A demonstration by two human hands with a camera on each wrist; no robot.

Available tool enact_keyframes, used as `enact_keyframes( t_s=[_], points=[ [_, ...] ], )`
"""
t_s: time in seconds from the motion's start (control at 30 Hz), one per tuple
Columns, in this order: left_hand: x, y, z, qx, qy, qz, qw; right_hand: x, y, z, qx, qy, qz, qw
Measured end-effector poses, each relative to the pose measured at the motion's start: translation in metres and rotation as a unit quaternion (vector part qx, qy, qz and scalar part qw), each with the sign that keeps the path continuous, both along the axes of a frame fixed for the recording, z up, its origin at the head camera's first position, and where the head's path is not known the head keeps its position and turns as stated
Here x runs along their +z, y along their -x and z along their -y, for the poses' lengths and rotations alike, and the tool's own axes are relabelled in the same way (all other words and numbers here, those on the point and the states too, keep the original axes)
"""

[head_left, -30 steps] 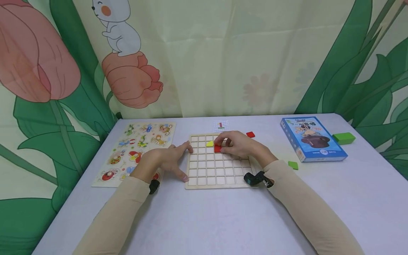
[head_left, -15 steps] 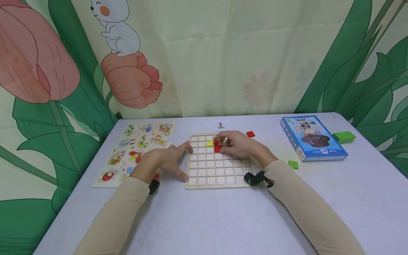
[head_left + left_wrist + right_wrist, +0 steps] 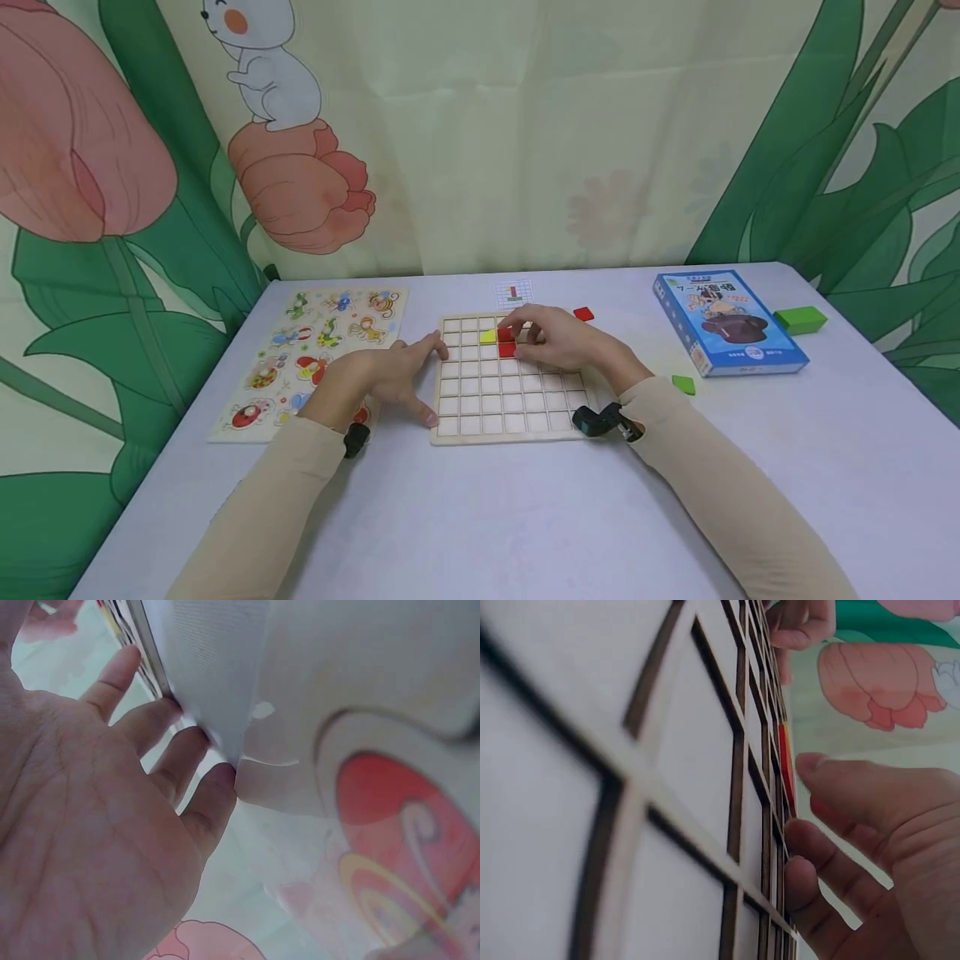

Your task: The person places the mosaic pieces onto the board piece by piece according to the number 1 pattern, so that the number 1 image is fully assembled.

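In the head view, a wooden grid board (image 3: 472,406) lies on the table. One yellow tile (image 3: 488,337) and two red tiles, a lower (image 3: 507,351) and an upper (image 3: 506,333), occupy cells near its far side. My right hand (image 3: 562,336) bends its fingers and thumb about the upper red tile, partly covering it. In the right wrist view, thumb and fingertips are close to the board beside a red strip. My left hand (image 3: 390,379) spreads along the board's left edge, thumb at the near corner. Its fingers (image 3: 206,799) look extended in the left wrist view.
A sticker-like picture sheet (image 3: 258,379) lies left of the board. Behind it is a small pattern card (image 3: 522,287). A loose red tile (image 3: 583,314), a green tile (image 3: 683,385), a blue box (image 3: 727,325) and a green block (image 3: 800,320) are on the right.
The head view has shifted slightly. More of the upper red tile shows between my right fingers; both hands stay at nearly the same places on the board.
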State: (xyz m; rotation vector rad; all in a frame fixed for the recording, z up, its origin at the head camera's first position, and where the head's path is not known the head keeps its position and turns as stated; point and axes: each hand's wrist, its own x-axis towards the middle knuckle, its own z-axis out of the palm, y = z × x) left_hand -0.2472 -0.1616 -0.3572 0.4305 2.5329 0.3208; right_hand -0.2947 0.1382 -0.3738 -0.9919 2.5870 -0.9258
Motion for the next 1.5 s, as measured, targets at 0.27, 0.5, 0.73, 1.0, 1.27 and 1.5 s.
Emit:
enact_keyframes(
  t_s=[0.27,0.5,0.73,1.0,1.27,1.5],
  points=[
    [-0.001,0.001,0.004,-0.007,-0.006,0.002,1.0,0.004,-0.004,-0.012,0.003,0.031,-0.002,0.999],
    [0.001,0.004,0.002,-0.005,0.003,-0.004,1.0,0.007,-0.006,-0.027,0.007,0.062,-0.026,0.998],
    [0.002,0.003,0.001,-0.007,-0.004,0.003,1.0,0.007,-0.004,-0.042,-0.011,0.065,-0.041,0.997],
    [0.003,0.002,0.002,-0.003,0.001,0.003,1.0,0.008,-0.002,-0.051,-0.023,0.069,-0.063,0.995],
    [0.001,0.0,0.001,-0.003,-0.002,0.005,1.0,0.011,-0.003,-0.059,-0.047,0.051,-0.072,0.995],
    [0.001,-0.001,0.0,-0.008,0.005,-0.006,0.9999,0.007,0.001,-0.074,-0.056,0.057,-0.084,0.993]
  ],
)
